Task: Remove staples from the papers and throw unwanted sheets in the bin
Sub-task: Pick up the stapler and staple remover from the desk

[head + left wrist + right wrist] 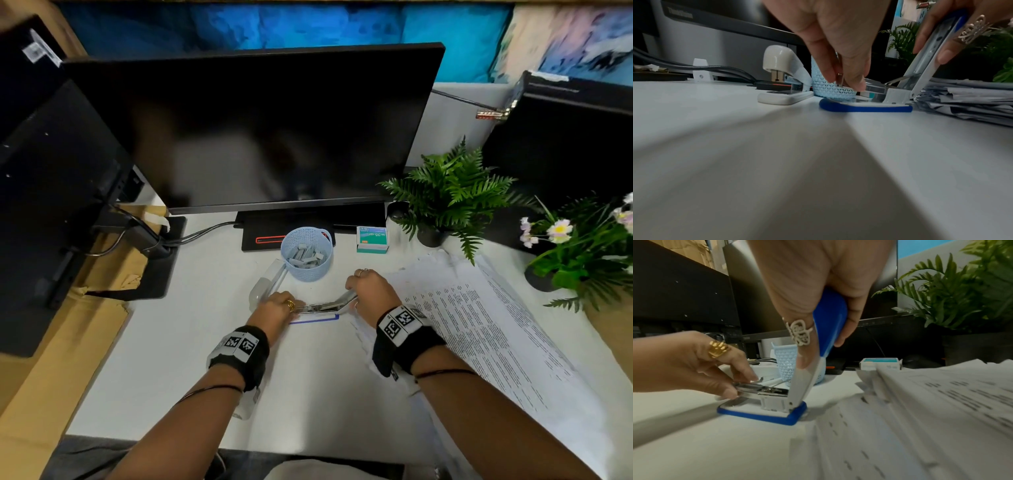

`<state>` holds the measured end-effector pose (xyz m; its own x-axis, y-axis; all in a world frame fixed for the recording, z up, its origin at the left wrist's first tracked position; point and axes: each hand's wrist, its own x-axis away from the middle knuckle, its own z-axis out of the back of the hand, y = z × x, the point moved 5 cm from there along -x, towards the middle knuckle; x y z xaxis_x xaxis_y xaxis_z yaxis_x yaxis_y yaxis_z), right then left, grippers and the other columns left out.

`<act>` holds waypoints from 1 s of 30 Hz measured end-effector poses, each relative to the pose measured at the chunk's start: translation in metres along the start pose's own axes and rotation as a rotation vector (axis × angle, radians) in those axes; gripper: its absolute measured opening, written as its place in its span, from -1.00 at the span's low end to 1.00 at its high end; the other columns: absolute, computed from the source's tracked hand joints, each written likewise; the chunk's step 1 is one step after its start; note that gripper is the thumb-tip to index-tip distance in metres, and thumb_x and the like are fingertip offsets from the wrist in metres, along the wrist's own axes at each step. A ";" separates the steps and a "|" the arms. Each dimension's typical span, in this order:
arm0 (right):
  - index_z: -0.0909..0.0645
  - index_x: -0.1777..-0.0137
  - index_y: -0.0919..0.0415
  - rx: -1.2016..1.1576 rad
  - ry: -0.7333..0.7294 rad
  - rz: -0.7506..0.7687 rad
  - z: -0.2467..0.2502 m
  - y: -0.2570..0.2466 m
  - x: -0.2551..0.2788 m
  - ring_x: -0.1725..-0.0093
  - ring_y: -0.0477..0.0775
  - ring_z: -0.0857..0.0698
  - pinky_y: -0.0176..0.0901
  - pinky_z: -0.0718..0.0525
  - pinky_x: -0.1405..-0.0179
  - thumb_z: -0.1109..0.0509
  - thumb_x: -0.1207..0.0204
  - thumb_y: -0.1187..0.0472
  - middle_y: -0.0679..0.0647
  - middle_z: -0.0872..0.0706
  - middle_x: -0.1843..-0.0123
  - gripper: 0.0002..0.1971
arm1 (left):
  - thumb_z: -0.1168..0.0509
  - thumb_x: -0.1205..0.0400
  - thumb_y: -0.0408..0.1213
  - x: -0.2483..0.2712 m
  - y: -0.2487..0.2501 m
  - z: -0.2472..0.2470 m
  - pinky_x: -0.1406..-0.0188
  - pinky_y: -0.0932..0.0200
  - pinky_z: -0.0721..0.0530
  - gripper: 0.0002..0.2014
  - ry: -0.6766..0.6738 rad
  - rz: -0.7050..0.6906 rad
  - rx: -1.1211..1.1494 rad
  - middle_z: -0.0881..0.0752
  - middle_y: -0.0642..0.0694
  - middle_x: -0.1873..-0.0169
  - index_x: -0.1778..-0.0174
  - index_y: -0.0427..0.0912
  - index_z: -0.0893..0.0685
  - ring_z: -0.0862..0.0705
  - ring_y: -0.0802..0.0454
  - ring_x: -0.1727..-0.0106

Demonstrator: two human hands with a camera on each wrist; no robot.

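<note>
Blue stapler (764,408) lies on the counter (308,377) just left of the papers (479,325), whose print is unreadable; right hand (371,291) grips its raised lid; left hand (277,308) fingers (729,391) pinch the metal magazine.

A white table (308,394) fills the middle of the room, lit evenly from above. A large dark monitor (253,126) stands at its back edge, with black cables (202,231) running off to the left. Another black screen (51,192) sits on the left, over brown cardboard (41,394). Behind the monitor is a blue wall panel (274,24). Two potted green plants (452,192) stand to the right, beside a black box (565,137).
</note>
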<state>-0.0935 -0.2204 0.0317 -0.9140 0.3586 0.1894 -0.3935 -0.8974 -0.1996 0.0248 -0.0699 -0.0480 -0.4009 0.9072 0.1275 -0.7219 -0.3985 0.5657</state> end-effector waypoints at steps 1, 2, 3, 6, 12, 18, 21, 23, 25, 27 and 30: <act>-0.56 -0.28 0.25 0.002 -0.001 0.010 0.001 -0.004 -0.001 -0.30 0.12 -0.52 -0.17 -0.50 -0.21 -0.29 -0.53 0.39 0.15 -0.59 -0.25 -0.68 | -0.41 -0.47 -0.49 -0.001 0.003 0.001 -0.13 0.16 -0.61 -0.75 -0.003 -0.022 -0.016 -0.75 -0.23 0.06 -0.07 -0.32 -0.75 -0.73 -0.20 0.01; -0.56 -0.27 0.26 0.001 -0.006 0.016 0.001 -0.007 -0.001 -0.29 0.12 -0.52 -0.17 -0.50 -0.19 -0.28 -0.52 0.41 0.15 -0.59 -0.25 -0.68 | -0.39 -0.53 -0.46 -0.001 0.005 0.005 -0.25 0.16 -0.53 -0.72 0.042 -0.025 -0.038 -0.72 -0.23 -0.06 -0.16 -0.32 -0.70 -0.67 -0.17 -0.11; -0.56 -0.25 0.27 0.001 -0.013 0.023 0.001 -0.011 -0.002 -0.27 0.13 -0.53 -0.16 -0.51 -0.17 -0.28 -0.50 0.43 0.16 -0.59 -0.23 -0.68 | -0.37 -0.56 -0.42 -0.001 0.003 0.007 -0.32 0.18 -0.48 -0.71 0.071 -0.001 -0.014 -0.68 -0.20 -0.12 -0.21 -0.31 -0.65 -0.63 -0.11 -0.15; -0.56 -0.22 0.28 0.006 -0.021 0.040 0.003 -0.017 -0.003 -0.22 0.15 -0.56 -0.13 -0.54 -0.14 -0.30 -0.48 0.45 0.18 -0.60 -0.21 -0.69 | -0.35 -0.57 -0.43 0.000 0.004 0.008 -0.29 0.17 -0.52 -0.70 0.057 0.039 0.052 -0.64 -0.13 -0.08 -0.22 -0.23 -0.61 -0.57 0.07 -0.05; -0.54 -0.24 0.28 -0.035 -0.024 0.035 0.008 -0.022 -0.005 -0.17 0.15 -0.60 -0.17 -0.53 -0.12 -0.28 -0.52 0.42 0.20 -0.61 -0.21 -0.71 | -0.34 -0.59 -0.36 -0.001 0.007 0.006 -0.23 0.20 -0.49 -0.70 -0.015 -0.030 -0.063 -0.66 -0.21 -0.04 -0.25 -0.21 -0.68 -0.62 -0.09 -0.10; -0.50 -0.33 0.26 -0.113 -0.023 0.034 0.011 -0.025 -0.002 -0.19 0.14 -0.60 -0.21 -0.51 -0.14 -0.28 -0.54 0.40 0.20 -0.59 -0.26 -0.65 | -0.31 -0.55 -0.37 -0.004 -0.001 0.001 0.16 0.13 -0.41 -0.75 -0.077 0.147 0.004 -0.53 -0.15 0.19 0.33 0.04 -0.45 -0.54 -0.12 0.09; -0.47 -0.36 0.23 -0.146 -0.015 0.050 0.012 -0.028 -0.002 -0.20 0.15 -0.59 -0.19 -0.50 -0.17 -0.27 -0.55 0.40 0.21 -0.58 -0.27 -0.62 | -0.23 -0.58 -0.25 -0.004 0.002 0.001 0.06 0.13 -0.42 -0.95 -0.098 0.149 -0.023 -0.56 -0.15 0.04 0.20 -0.06 -0.54 -0.53 -0.12 -0.03; -0.45 -0.38 0.19 -0.152 -0.018 0.086 0.013 -0.038 -0.003 -0.21 0.14 -0.58 -0.18 -0.50 -0.18 -0.29 -0.53 0.40 0.19 -0.58 -0.28 -0.59 | -0.19 -0.65 -0.27 0.002 -0.003 0.004 -0.11 0.13 -0.44 -0.79 -0.085 0.164 -0.035 -0.55 -0.16 -0.11 -0.11 -0.28 -0.62 -0.52 -0.11 -0.18; -0.42 -0.37 0.17 -0.203 -0.028 0.091 0.009 -0.041 -0.005 -0.22 0.17 -0.58 -0.15 -0.50 -0.19 -0.35 -0.51 0.37 0.18 -0.59 -0.29 -0.56 | -0.26 -0.62 -0.26 0.002 -0.008 0.005 -0.10 0.14 -0.49 -0.77 -0.036 0.163 0.059 -0.60 -0.20 -0.03 -0.05 -0.35 -0.65 -0.59 -0.17 -0.13; -0.44 -0.33 0.18 -0.262 -0.034 0.087 0.002 -0.044 -0.008 -0.18 0.19 -0.60 -0.15 -0.48 -0.14 -0.39 -0.48 0.35 0.19 -0.62 -0.25 -0.58 | -0.41 -0.53 -0.36 0.005 -0.007 0.009 -0.04 0.24 -0.55 -0.86 0.050 0.148 0.145 -0.66 -0.19 0.07 0.05 -0.32 -0.70 -0.65 -0.12 0.00; -0.49 -0.29 0.16 -0.305 -0.012 0.072 -0.007 -0.040 -0.010 -0.16 0.18 -0.61 -0.18 -0.47 -0.10 -0.42 -0.47 0.31 0.18 -0.66 -0.20 -0.61 | -0.54 -0.34 -0.55 0.008 -0.006 0.011 0.24 0.45 -0.57 -0.63 0.176 0.237 0.406 -0.60 -0.04 0.26 0.15 -0.08 -0.56 -0.57 0.04 0.23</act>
<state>-0.0692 -0.1860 0.0310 -0.9401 0.2921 0.1756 -0.3408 -0.8013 -0.4917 0.0321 -0.0582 -0.0416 -0.6417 0.7476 0.1710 -0.3356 -0.4742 0.8139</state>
